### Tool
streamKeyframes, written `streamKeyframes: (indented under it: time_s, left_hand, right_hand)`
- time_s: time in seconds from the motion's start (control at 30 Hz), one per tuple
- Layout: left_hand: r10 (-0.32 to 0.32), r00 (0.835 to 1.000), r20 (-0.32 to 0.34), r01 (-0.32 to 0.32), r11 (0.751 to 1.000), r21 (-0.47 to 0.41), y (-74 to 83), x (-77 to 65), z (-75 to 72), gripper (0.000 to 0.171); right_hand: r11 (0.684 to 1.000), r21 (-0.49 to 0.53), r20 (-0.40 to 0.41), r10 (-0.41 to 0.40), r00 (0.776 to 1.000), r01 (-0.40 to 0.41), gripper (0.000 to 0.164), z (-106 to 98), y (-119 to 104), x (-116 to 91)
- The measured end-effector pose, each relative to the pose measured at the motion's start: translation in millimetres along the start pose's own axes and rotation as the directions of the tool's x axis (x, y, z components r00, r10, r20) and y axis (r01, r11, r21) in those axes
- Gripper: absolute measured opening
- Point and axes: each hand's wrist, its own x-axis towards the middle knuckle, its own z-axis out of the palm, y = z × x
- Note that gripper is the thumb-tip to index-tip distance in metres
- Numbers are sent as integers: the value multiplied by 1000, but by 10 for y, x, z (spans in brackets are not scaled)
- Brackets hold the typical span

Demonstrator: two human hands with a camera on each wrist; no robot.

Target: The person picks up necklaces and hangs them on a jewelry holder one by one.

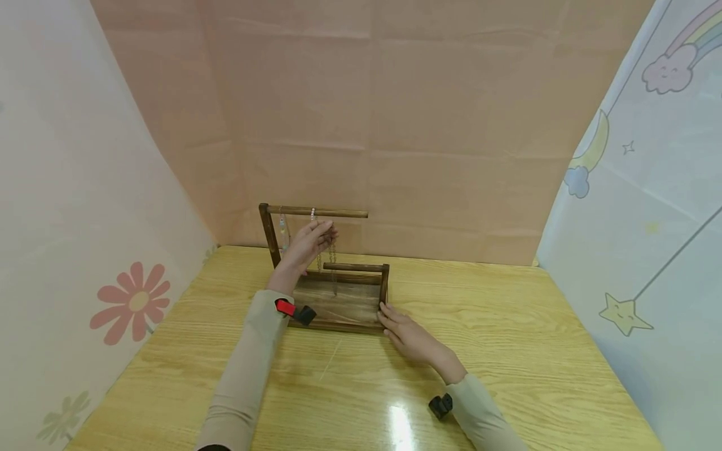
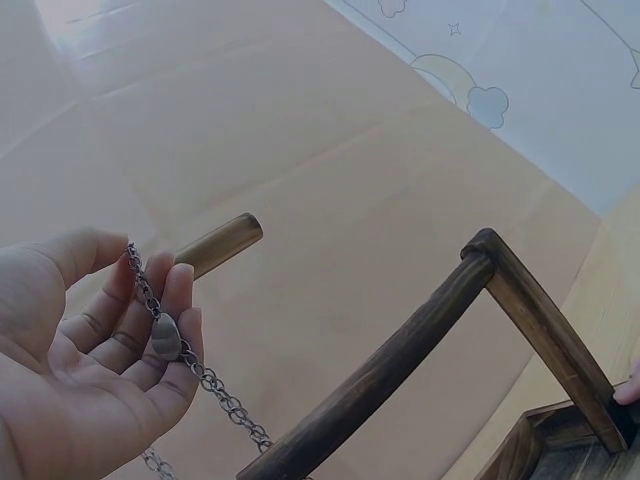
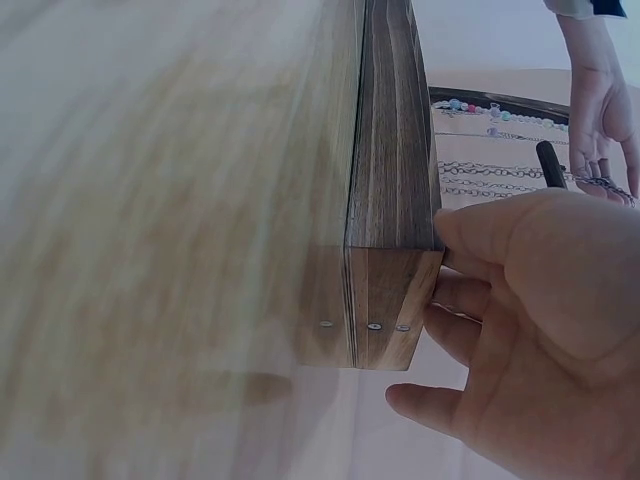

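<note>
My left hand [image 1: 307, 244] is at the upper bar [image 1: 350, 213] of a dark wooden jewelry stand. Between thumb and fingers it pinches a silver chain necklace [image 2: 228, 402], a smooth metal pendant [image 2: 166, 338] lying against the fingers. The chain dangles over the stand's tray [image 1: 355, 297]; in the left wrist view its lower part passes behind the shorter bar [image 2: 380, 370]. Low at the right end of the stand, my right hand [image 1: 412, 338] rests its extended fingers, thumb by the tray's front corner [image 3: 385, 300].
Colorful beaded strands [image 1: 283, 232] hang from the upper bar near its post [image 1: 269, 235], and white beads [image 1: 313, 213] hang farther along. The stand is on a wood-grain table [image 1: 479, 313], with a tan backdrop [image 1: 451, 125] behind and printed sheets at both sides.
</note>
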Motion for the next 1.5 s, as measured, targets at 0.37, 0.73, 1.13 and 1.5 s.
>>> streamKeyframes:
  time_s: [0.37, 0.73, 1.13, 1.5]
  left_hand:
    - [-3, 1000, 5, 3, 1000, 14, 15, 29, 75, 16]
    - [8, 999, 46, -9, 1000, 18, 24, 84, 162, 15]
    - [35, 998, 54, -37, 999, 30, 61, 116, 215, 15]
    - [14, 998, 69, -20, 997, 77, 99, 150, 264, 18]
  right_hand:
    - [1000, -5, 4, -9, 1000, 9, 46, -2, 3, 5]
    - [1000, 1, 3, -1, 1000, 1, 46, -6, -2, 7]
    - [1000, -5, 7, 5, 1000, -5, 47, -8, 0, 12]
    - [1000, -2, 15, 10, 1000, -10, 48, -17, -7, 21]
